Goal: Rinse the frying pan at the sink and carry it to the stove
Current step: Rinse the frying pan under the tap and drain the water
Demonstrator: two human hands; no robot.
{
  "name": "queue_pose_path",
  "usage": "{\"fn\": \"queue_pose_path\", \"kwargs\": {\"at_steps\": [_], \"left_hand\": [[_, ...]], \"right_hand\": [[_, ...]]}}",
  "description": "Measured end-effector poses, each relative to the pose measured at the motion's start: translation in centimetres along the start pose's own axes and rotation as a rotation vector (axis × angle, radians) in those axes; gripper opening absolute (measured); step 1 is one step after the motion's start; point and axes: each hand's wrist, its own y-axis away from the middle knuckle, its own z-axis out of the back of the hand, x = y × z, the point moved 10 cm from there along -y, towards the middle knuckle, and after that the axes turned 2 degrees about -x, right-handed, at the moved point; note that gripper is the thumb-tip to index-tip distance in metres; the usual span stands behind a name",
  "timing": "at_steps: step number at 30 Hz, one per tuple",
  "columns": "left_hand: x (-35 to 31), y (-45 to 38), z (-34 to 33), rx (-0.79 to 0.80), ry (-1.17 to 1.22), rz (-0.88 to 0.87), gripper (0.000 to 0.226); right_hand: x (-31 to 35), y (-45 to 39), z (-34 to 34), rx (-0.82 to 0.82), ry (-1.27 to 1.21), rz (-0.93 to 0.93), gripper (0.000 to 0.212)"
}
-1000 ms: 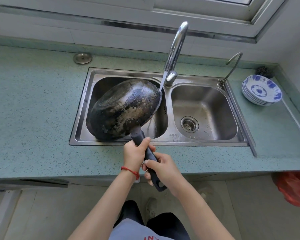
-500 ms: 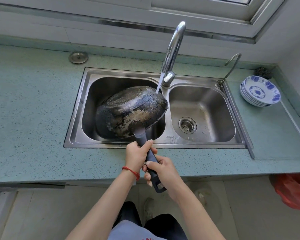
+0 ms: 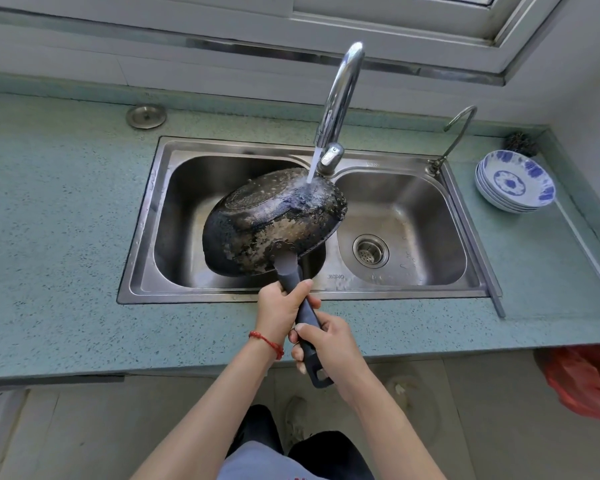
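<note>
The pan (image 3: 274, 223) is held bottom-up and tilted over the left basin of the sink (image 3: 146, 220), its far rim reaching across the divider toward the right basin. The underside is blackened with patchy, worn areas. Water runs from the tap (image 3: 340, 98) at the back of the sink and strikes the upper right part of the pan's underside, spreading over it.

The pan's dark handle points out over the front edge of the sink. The left hand (image 3: 279, 311) is wrapped around the handle close to the pan, thumb laid along it; a red bracelet (image 3: 267, 342) sits on that wrist. The right hand (image 3: 328, 342) grips the handle lower down, fingers curled about it, with the handle's end loop showing below the hand.

The right basin has a drain strainer (image 3: 370, 251) and water droplets. A second, thin tap (image 3: 456, 133) stands at the sink's back right corner. A stack of blue-and-white bowls (image 3: 515, 181) rests on the counter (image 3: 49, 220) right of the sink. A round metal cap (image 3: 146, 116) is set into the counter behind the sink's left corner. A red bag (image 3: 586, 382) lies on the floor, below the counter, to the right of the sink.
</note>
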Motion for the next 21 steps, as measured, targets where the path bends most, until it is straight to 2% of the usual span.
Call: {"fn": "queue_pose_path", "kwargs": {"at_steps": [21], "left_hand": [[0.17, -0.22, 0.09, 0.017, 0.019, -0.001, 0.015]], "right_hand": [[0.32, 0.15, 0.01, -0.027, 0.036, 0.019, 0.013]]}}
